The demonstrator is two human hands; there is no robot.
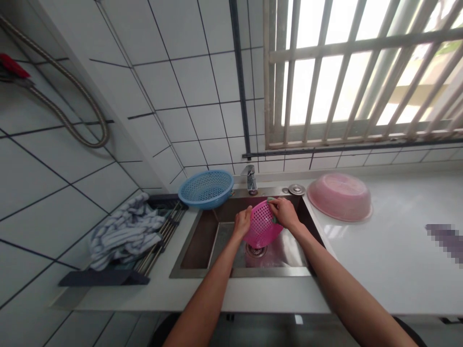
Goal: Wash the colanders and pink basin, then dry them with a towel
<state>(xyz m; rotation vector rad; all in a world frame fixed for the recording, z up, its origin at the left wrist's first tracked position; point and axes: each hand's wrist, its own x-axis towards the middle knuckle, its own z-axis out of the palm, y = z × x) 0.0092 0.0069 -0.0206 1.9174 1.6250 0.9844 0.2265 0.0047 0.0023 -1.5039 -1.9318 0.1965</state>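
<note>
We are standing at a steel sink (202, 241) and holding a pink basket (262, 225) over it, right above the drain (256, 249). Our left hand (242, 222) grips the basket's left edge with the fingers curled around the rim. Our right hand (285, 212) is closed on the top right side of the basket, and it seems to press something small and green, maybe a sponge (270, 199), against it; it is too small for us to be sure. The basket is tilted so its holey bottom faces us. The tap (250, 178) stands just behind the basket, and we cannot see if water is running. To do this well, we think the left hand should hold the rim tight so the basket does not wobble, while the right hand rubs in small rounds over the holes. It would help to keep the basket low over the sink so drips fall in and not on the white counter (379, 255). We should turn the basket bit by bit so every side gets rubbed, inside too. A blue basket (206, 189) sits on the left corner of the sink, and a pink bowl (340, 195) lies upside down on the counter to the right. A striped cloth (123, 231) lies on a rack (159, 241) to the left.
</note>
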